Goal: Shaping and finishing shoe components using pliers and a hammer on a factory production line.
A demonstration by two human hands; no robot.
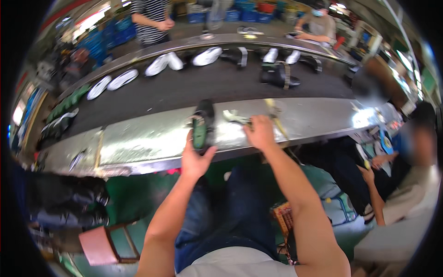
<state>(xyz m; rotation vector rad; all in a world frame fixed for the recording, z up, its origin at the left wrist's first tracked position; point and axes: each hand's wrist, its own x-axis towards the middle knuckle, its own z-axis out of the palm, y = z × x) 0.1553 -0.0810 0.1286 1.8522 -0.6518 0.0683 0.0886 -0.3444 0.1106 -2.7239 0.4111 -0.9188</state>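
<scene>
Conveyor belt (pixel 184 90): dark, broad, curved across the view by the lens, with footwear strung along the far side.
Metal ledge (pixel 147 138): bright, worn, along the near edge of the belt.
Co-worker in striped top (pixel 150 21): standing beyond the belt, upper left.
Co-worker in face mask (pixel 320 27): beyond the belt, upper right.
Co-worker's hand (pixel 368 174): at the right, well apart from the pair at the ledge.
Blue bins (pixel 250 16): in the background, beyond the belt.
Stool (pixel 98 245): reddish-brown seat, on the green floor, lower left.
Black ankle boot (pixel 274 76): on its side on the belt, right of centre.
White shoe-shaped pieces (pixel 123 79): spread along the far side, several in pairs.
Black shoe (pixel 210 121): over the metal ledge, centre, toe away from the wearer, green interior facing up; grasped at the near end.
Left hand (pixel 196 159): fingers and thumb around the black shoe.
Right hand (pixel 262 133): over the ledge, fingers bent; cannot tell whether gripping or merely touching.
Yellow strap (pixel 278 123): across the ledge, just beside the right hand.
Pale item (pixel 234 116): between shoe and right fingertips; too blurred to identify.
</scene>
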